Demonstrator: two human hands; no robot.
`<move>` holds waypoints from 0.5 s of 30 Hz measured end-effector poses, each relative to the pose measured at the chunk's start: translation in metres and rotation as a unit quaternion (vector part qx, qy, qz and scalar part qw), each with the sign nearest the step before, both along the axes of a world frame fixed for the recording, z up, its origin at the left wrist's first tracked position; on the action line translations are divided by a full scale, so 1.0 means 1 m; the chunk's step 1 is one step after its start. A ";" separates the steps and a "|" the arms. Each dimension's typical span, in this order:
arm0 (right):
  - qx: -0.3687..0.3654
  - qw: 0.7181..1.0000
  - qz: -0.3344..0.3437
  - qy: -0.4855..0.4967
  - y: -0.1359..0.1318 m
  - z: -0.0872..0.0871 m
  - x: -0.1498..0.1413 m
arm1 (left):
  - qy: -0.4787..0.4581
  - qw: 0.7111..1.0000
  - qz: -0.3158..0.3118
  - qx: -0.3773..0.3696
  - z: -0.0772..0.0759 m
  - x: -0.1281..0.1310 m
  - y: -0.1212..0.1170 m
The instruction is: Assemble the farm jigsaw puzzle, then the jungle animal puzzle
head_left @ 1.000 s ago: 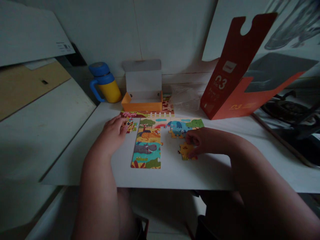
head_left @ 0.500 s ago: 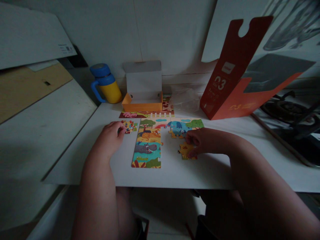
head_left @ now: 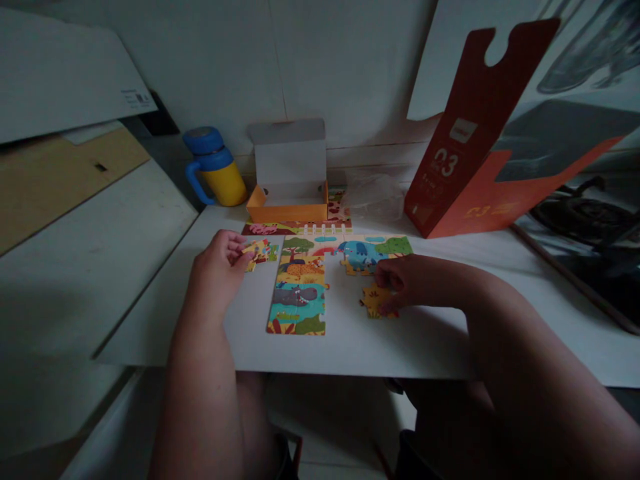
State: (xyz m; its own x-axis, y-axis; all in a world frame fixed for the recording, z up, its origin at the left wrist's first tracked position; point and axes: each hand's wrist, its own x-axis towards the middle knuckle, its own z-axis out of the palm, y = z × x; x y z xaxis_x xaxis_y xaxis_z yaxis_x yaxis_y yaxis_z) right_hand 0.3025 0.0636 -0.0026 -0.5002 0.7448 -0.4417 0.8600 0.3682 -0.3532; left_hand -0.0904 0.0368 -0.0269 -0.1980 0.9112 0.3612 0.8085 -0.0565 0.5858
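A partly joined animal jigsaw puzzle [head_left: 297, 293] lies flat on the white table, with a hippo, a leopard and a tree on its left side and a blue elephant along the top right. My left hand [head_left: 220, 267] pinches a yellowish puzzle piece [head_left: 254, 252] over a small pile of loose pieces [head_left: 273, 253] left of the puzzle. My right hand [head_left: 400, 283] is closed with its fingertips on a yellow puzzle piece [head_left: 375, 298], which lies just below the elephant part, apart from the joined section. The palm side of my right hand is hidden.
Behind the puzzle stands an orange open box [head_left: 290, 210] on another farm-scene puzzle [head_left: 263, 229]. A blue and yellow flask [head_left: 220, 173] is at back left. Clear plastic wrap [head_left: 373, 193] and a tall red box [head_left: 450, 160] stand right, beside a stove [head_left: 595, 220].
My left hand has drawn a piece up from the small pile, and its fingers have spread slightly around it. My right hand stays on its piece. The view has shifted slightly.
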 end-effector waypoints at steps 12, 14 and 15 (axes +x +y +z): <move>-0.008 1.000 0.001 0.002 0.001 -0.001 0.000 | -0.230 0.969 -0.065 -0.068 0.005 0.016 -0.008; -0.009 1.000 0.002 0.005 0.001 -0.002 0.001 | -0.217 0.972 -0.066 -0.070 0.005 0.018 -0.008; -0.007 1.000 0.005 0.007 0.001 -0.002 0.001 | -0.204 0.974 -0.071 -0.068 0.005 0.018 -0.008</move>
